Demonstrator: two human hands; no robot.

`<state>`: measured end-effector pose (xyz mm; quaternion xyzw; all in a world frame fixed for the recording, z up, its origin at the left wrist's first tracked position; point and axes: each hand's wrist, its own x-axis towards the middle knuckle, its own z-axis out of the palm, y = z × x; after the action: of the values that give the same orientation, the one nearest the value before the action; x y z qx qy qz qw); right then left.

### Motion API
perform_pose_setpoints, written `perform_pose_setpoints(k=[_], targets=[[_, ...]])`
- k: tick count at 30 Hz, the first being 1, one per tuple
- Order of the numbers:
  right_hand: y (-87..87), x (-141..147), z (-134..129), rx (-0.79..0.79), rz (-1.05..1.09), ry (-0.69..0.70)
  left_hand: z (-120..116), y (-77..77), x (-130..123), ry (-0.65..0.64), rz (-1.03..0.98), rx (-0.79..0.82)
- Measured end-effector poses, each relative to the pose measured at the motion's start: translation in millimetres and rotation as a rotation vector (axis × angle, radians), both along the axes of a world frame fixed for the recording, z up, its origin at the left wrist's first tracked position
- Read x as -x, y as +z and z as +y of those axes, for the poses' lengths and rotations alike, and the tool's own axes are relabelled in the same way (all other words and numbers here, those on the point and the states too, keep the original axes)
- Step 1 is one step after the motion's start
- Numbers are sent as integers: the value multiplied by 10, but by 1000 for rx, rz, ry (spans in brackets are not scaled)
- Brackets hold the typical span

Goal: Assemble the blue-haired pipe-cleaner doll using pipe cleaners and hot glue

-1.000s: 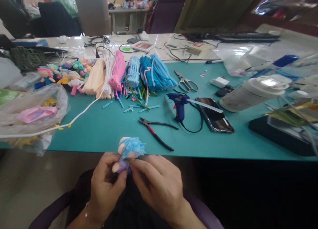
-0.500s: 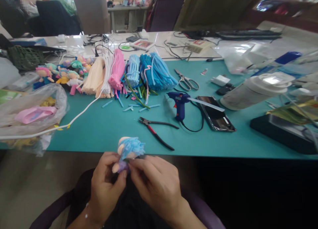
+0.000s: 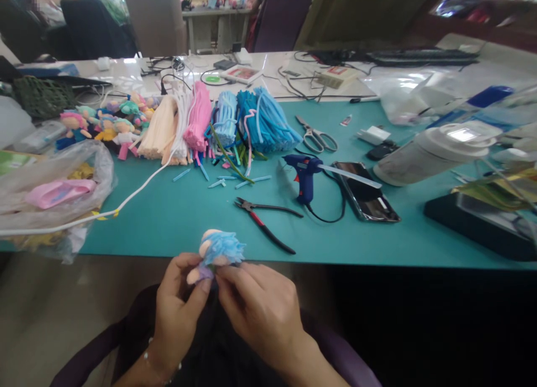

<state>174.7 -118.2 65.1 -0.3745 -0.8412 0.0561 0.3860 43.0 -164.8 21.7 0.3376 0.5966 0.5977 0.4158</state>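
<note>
Both hands, left hand (image 3: 178,306) and right hand (image 3: 255,308), pinch unlabelled blue-haired doll (image 3: 216,254).

A bare strip of teal mat (image 3: 168,219) lay open just beyond the hands, bounded on the right by pliers (image 3: 265,222) and a glue gun (image 3: 304,174), on the left by a plastic bag (image 3: 50,191), behind by chenille-stem bundles (image 3: 222,124)

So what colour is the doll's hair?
Light blue, fluffy; the doll shows in the head view.
</note>
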Motion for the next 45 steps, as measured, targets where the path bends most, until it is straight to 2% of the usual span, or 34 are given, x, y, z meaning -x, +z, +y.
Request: perform_pose_setpoints(k=[6, 19, 22, 27, 32, 36, 38, 41, 45], targets=[[-6, 6, -10, -9, -29, -9, 39, -3, 3, -11, -138, 53], [4, -48, -71, 100, -59, 75, 171, 86, 85, -75, -61, 146], [69, -103, -72, 118, 9, 81, 176, 78, 99, -108, -162, 162], [180, -241, -3, 166, 118, -7, 173, 137, 100, -127, -349, 229], [164, -252, 51, 189, 209, -51, 159, 223, 18, -73, -453, 210], [122, -240, 35, 201, 215, -24, 137, 169, 4, -51, -351, 146], [130, -264, 41, 191, 207, 1, 125, 112, 43, -84, -288, 133], [215, -332, 84, 162, 189, 41, 116, 60, 132, -151, -214, 134], [390, -397, 179, 218, 150, 151, 143, 99, 245, -271, -154, 198]])
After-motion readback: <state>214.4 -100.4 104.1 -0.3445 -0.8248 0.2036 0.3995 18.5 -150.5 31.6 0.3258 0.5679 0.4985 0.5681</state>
